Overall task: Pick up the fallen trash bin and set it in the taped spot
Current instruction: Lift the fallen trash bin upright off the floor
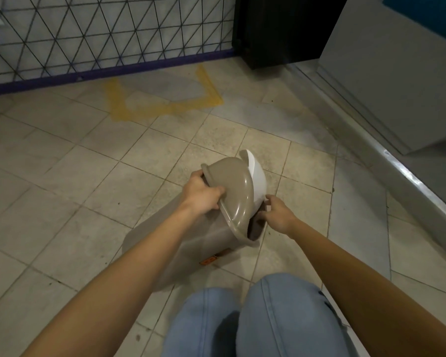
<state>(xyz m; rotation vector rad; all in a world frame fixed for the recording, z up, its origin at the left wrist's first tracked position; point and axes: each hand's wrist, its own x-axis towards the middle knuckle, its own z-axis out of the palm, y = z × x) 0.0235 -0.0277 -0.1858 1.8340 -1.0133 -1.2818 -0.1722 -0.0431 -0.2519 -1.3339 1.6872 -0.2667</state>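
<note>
nearest to us our knees in light blue jeans [255,318] fill the bottom of the view, bent over the tiled floor [62,202]. both bare forearms reach forward from there. just past the knees the taupe trash bin [191,240] lies tilted on the floor, its base toward the lower left and its mouth raised toward the upper right, with a small orange sticker [208,260] showing on its lower side. our left hand [201,195] is closed around the rim of the bin's domed lid [232,184], thumb over the top edge and fingers curled beneath. our right hand [277,213] sits at the right side of the bin's mouth, fingers bent onto the edge beside the white swing flap [256,180]; we cannot tell how firmly it grips. the lid looks partly lifted away from the bin's body on the right.

farther on, well apart from the bin, yellow tape [170,105] marks a rough square on the floor. behind it stands a white wall with black triangular lines [108,34] and a purple baseboard [113,70]. a dark cabinet [281,29] stands to the right.
</note>
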